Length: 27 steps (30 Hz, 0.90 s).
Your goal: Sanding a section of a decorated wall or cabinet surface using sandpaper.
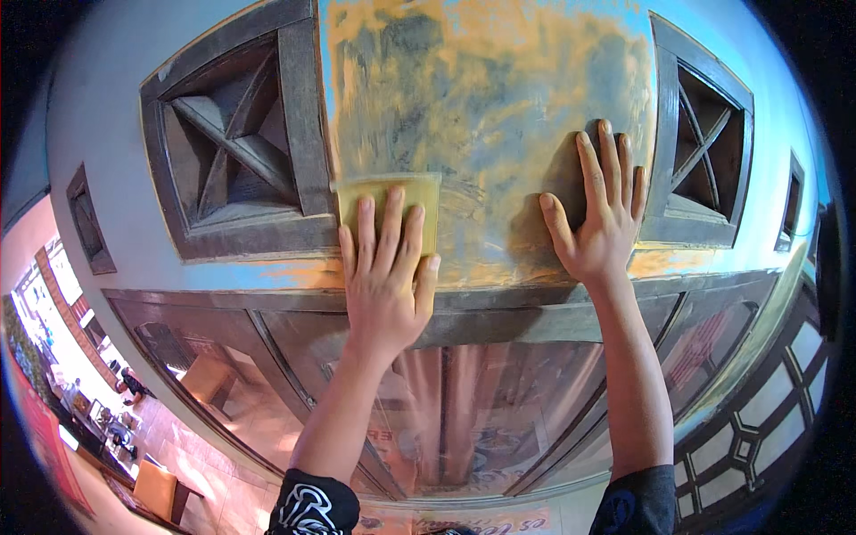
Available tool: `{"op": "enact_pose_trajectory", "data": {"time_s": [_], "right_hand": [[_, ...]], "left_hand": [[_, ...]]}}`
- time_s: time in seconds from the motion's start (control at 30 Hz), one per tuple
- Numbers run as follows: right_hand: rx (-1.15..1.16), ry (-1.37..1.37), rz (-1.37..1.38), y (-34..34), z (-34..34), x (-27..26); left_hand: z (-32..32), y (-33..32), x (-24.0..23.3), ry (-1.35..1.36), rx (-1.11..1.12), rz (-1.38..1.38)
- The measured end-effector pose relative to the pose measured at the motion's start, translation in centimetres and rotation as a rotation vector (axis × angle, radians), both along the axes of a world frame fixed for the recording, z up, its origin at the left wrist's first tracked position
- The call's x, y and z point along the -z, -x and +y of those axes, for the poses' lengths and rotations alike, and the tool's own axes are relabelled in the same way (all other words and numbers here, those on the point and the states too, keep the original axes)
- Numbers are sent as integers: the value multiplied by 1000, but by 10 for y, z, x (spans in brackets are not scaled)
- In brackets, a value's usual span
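My left hand (pixel 388 281) lies over a thin yellowish rectangular sheet (pixel 428 221), its fingers pressing the sheet flat against the wall panel. Whether the sheet is sandpaper or a plastic spreader I cannot tell. The wall panel (pixel 468 100) between two vents is patchy, with orange, grey and light blue areas. Toward its lower right, my right hand (pixel 602 214) rests with spread fingers and nothing in it. The sheet's left edge comes close to the frame of the left vent.
Dark wooden vents with crossed bars, a left one (pixel 227 140) and a right one (pixel 705 140), flank the panel. Below runs a wooden beam (pixel 495 321) above glass panes. A brown-topped bench (pixel 155 489) stands at lower left; farther off, a person (pixel 134 388) bends low.
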State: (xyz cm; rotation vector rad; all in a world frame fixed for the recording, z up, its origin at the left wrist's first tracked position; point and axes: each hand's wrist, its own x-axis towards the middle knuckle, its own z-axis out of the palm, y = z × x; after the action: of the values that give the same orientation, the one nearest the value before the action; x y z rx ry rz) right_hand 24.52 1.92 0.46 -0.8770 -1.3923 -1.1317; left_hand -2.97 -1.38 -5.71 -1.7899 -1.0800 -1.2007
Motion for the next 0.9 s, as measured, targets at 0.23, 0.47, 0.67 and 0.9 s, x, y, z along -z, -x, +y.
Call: {"op": "enact_pose_trajectory", "data": {"time_s": [0.23,0.47,0.67,0.9], "right_hand": [[-11,0,-6,1,-4,-1],[6,4,-4,2,-6,0],[4,1,-6,0,-4,0],[4,39,-13,2,-9,-1]], "left_hand": [[1,0,-49,-72,32,13],[-2,-1,12,16,11,-7],[1,-1,-39,-61,26,34],[-1,-5,-10,-35,-14,8]]}}
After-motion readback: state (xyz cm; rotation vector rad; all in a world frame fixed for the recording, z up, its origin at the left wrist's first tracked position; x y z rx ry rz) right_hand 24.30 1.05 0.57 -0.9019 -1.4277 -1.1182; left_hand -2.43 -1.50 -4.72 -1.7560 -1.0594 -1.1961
